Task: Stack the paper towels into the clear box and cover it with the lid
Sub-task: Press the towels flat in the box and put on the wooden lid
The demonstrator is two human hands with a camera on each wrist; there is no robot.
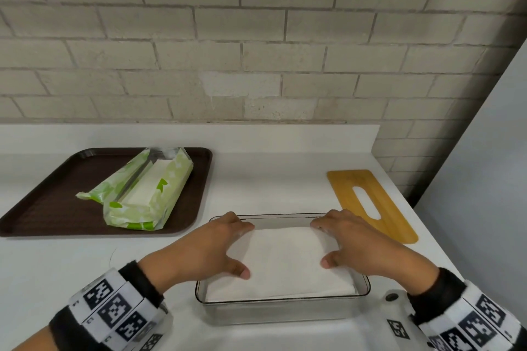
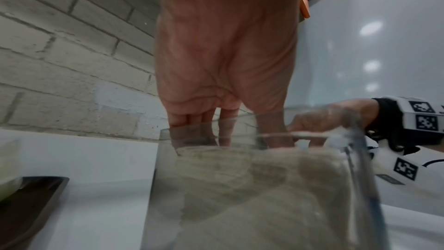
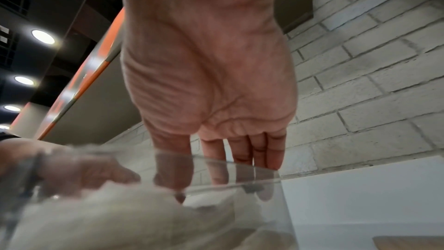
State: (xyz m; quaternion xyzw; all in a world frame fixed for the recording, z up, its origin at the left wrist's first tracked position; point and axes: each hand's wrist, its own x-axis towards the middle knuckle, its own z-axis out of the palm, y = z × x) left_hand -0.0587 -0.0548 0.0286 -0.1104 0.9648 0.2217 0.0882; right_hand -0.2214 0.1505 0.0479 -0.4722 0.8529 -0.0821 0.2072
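Nearest to me are the 2 wrists in their black-and-white marker bands, and just past them the clear box (image 1: 282, 298) with a white stack of paper towels (image 1: 285, 259) lying flat inside it. The left hand (image 1: 205, 245) is spread wide over the stack's left edge, fingers straight down at the far corner and thumb pressing the near part; the right hand (image 1: 362, 242) mirrors it on the right edge. Neither grips anything; both look to be pressing and squaring the paper.

I'd say the stacking is partly done. More towels sit in the opened green-and-white pack (image 1: 145, 196) on the dark brown tray (image 1: 42, 208), off to the left. The bamboo lid (image 1: 370, 202) with its long slot lies just behind the box on the right, not yet on.

Everything rests on a white counter (image 1: 271, 179) against a pale brick wall (image 1: 256, 37).
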